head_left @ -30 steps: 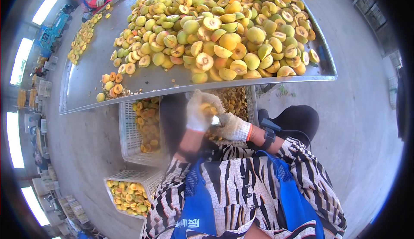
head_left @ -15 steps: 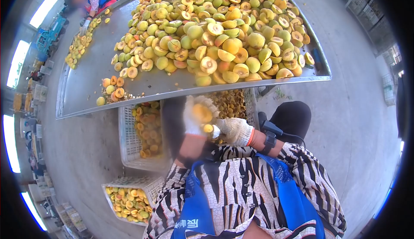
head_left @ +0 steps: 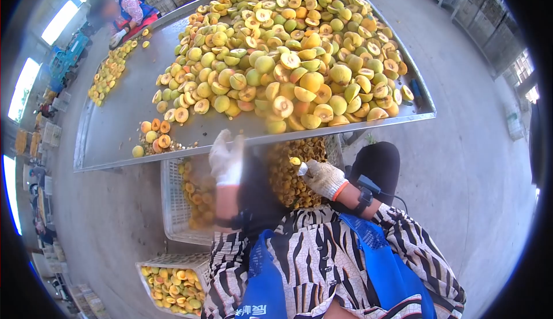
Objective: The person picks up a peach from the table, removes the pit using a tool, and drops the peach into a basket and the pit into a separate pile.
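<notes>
My left hand (head_left: 226,159), in a white knit glove, is smeared by motion just in front of the table's near edge, its fingers apart with no fruit visible in them. My right hand (head_left: 324,179), gloved too, is closed around a small pitting tool (head_left: 302,169), of which a short white part shows. A yellow bit of fruit or pit (head_left: 295,161) sits at its tip. Beneath the right hand is a container of small brownish-yellow pits or scraps (head_left: 296,189). Halved yellow peaches (head_left: 282,106) are heaped on the metal table (head_left: 196,126) ahead.
Left of my leg stands a white crate (head_left: 173,204) with peach halves inside. Another crate (head_left: 204,270) of halves is lower left. A few halves (head_left: 155,136) lie near the table's left front. Across the table, a person (head_left: 131,12) works beside a smaller row of fruit (head_left: 109,72).
My left hand has moved left and away from the right hand; the yellow fruit it held is gone from it. The right hand still grips the tool and is slightly farther right.
</notes>
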The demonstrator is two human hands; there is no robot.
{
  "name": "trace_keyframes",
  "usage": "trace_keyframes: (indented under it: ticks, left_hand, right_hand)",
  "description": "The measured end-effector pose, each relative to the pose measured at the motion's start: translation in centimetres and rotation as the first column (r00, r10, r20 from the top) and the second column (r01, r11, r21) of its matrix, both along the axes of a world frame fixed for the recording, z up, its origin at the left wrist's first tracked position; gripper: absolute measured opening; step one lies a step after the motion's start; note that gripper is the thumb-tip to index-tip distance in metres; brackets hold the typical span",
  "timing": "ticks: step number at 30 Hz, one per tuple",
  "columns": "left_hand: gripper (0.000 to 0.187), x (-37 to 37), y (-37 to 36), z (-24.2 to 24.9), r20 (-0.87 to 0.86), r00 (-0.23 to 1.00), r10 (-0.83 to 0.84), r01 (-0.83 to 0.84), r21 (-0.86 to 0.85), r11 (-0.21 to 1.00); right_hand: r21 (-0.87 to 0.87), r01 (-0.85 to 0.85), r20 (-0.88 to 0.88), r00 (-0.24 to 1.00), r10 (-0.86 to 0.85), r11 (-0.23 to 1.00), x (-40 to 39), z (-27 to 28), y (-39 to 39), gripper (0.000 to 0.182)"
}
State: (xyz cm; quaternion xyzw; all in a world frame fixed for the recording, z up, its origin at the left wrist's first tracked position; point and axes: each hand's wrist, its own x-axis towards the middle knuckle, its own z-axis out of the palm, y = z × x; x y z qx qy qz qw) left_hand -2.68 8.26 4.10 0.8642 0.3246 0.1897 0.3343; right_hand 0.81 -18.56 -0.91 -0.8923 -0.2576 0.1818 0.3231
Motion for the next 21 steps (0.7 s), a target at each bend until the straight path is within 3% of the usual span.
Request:
trace_keyframes:
  ticks: [2,4,6,10,11,13,14,15,16,17,18,19,20,21]
  left_hand:
    - [0.063,3.2,-2.3,-1.1,-0.174,0.967,-0.187,0.206,0.097,0.974]
    - [0.075,6.0,-5.1,0.7,-0.431,0.871,-0.235,0.317,0.128,0.940]
    - [0.079,7.7,-6.5,-0.7,-0.514,0.829,-0.220,0.332,0.135,0.934]
    - [0.084,8.4,-6.2,-0.9,-0.479,0.846,-0.235,0.279,0.023,0.960]
    - [0.084,8.0,-5.8,-1.4,-0.361,0.903,-0.234,0.260,0.025,0.965]
    - [0.084,6.9,-4.8,-3.4,-0.107,0.969,-0.223,0.226,0.023,0.974]
    - [0.073,6.6,-4.2,-4.4,0.018,0.984,-0.179,0.180,-0.080,0.980]
    - [0.076,6.1,-3.3,-5.9,0.169,0.969,-0.179,0.214,-0.218,0.952]
    - [0.078,5.8,-2.5,-6.4,0.319,0.935,-0.152,0.262,-0.339,0.904]
    - [0.072,5.1,-1.9,-7.0,0.437,0.894,-0.099,0.334,-0.502,0.798]
    - [0.061,4.0,-2.5,-5.0,0.564,0.823,0.063,0.441,-0.706,0.555]
    - [0.052,2.9,-2.4,-4.5,0.604,0.772,0.198,0.523,-0.780,0.343]
    - [0.043,2.0,-2.2,-4.1,0.606,0.721,0.335,0.605,-0.787,0.120]
    - [0.042,1.3,-2.3,-3.4,0.589,0.723,0.360,0.636,-0.772,-0.014]
  right_hand:
    - [0.046,0.004,-0.013,1.000,-0.004,0.999,-0.1,0.3,0.0,0.026]
    - [-0.016,0.046,-0.069,0.997,-0.047,0.999,0.0,2.4,-0.2,0.030]
    - [-0.049,0.105,-0.086,0.990,-0.109,0.993,0.0,4.3,-0.3,0.032]
    - [0.087,0.282,-0.067,0.958,-0.277,0.955,-1.1,6.2,-0.5,0.031]
    - [0.111,0.322,-0.027,0.947,-0.321,0.940,-1.4,5.1,-0.4,0.030]
    - [0.181,0.210,0.171,0.955,-0.241,0.961,-1.5,3.2,-0.8,0.029]
    - [0.203,0.152,0.265,0.942,-0.204,0.967,-1.3,1.9,-1.2,0.029]
    - [-0.067,0.021,0.002,1.000,-0.021,0.998,0.2,-0.7,-1.7,0.029]
    - [-0.271,-0.128,-0.181,0.980,0.080,0.954,0.7,-0.8,-1.9,0.031]
    - [-0.214,-0.034,-0.166,0.986,-0.002,0.976,0.1,-0.8,-1.6,0.031]
    - [-0.159,0.052,-0.153,0.985,-0.076,0.986,-0.2,-0.4,-1.3,0.031]
    - [-0.128,0.085,-0.171,0.979,-0.107,0.988,-0.3,0.3,-0.9,0.031]
    - [-0.094,0.125,-0.190,0.972,-0.141,0.988,-0.2,1.1,-0.3,0.032]
    - [-0.059,0.167,-0.209,0.962,-0.176,0.984,0.0,2.1,0.3,0.032]
